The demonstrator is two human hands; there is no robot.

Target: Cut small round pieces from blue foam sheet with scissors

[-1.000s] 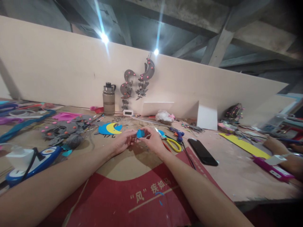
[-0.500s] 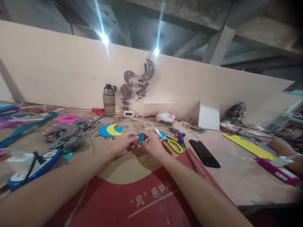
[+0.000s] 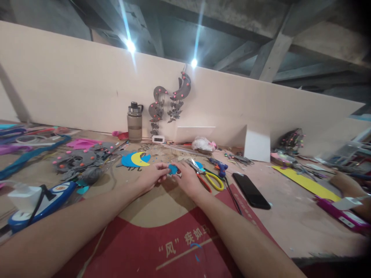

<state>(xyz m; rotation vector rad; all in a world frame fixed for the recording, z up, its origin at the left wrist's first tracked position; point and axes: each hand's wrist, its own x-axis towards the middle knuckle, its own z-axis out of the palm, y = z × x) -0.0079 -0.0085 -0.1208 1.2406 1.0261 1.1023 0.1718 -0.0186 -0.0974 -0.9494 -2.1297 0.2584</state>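
Observation:
Between my two hands is a small blue felt-like piece [image 3: 173, 169], held just above the cardboard. My left hand [image 3: 155, 175] pinches its left edge with thumb and fingertips. On its other side, my right hand [image 3: 185, 177] grips the right edge. Left of the hands lies a yellow crescent [image 3: 139, 159] on top of a blue cutout [image 3: 126, 160]. Scissors [image 3: 213, 180] with yellow and red handles rest just right of my right hand, their blades beside another blue piece [image 3: 199, 165].
A blue glue gun [image 3: 220, 169] and a black phone [image 3: 251, 191] lie to the right. A water bottle [image 3: 135, 122] stands at the back. On the left are grey felt pieces [image 3: 77, 160] and a blue power strip [image 3: 62, 193]. Another person's arm [image 3: 349, 185] shows at far right.
The blue piece has turned slightly between my fingers and shows more of its face. The view has shifted a little; both hands stay in nearly the same place.

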